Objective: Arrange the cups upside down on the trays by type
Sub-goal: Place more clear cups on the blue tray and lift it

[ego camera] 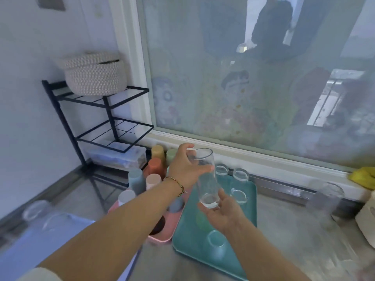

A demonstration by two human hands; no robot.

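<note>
- Gripping a tall glass just below its rim with the left hand, thumb and fingers curled round the clear wall.
- Cupping the base from underneath with the right hand, palm up, fingers loosely spread and touching the bottom.
- Held in the air over the middle of the teal tray, mouth up and leaning slightly.
- On the teal tray itself, four short glasses: three toward its far end, one toward its near end, apparently mouth down, though blur makes that unsure.
- Just left of the teal tray, right against its edge, a pink tray crowded with coloured cups, all bottoms up.
- Farther left of the teal tray, a blue tray with clear cups, too blurred to tell which way up.
- Right of the teal tray, well apart on the desk, a second glass, blurred.
- Behind and left of the teal tray, a black rack with a woven basket on top.
</note>
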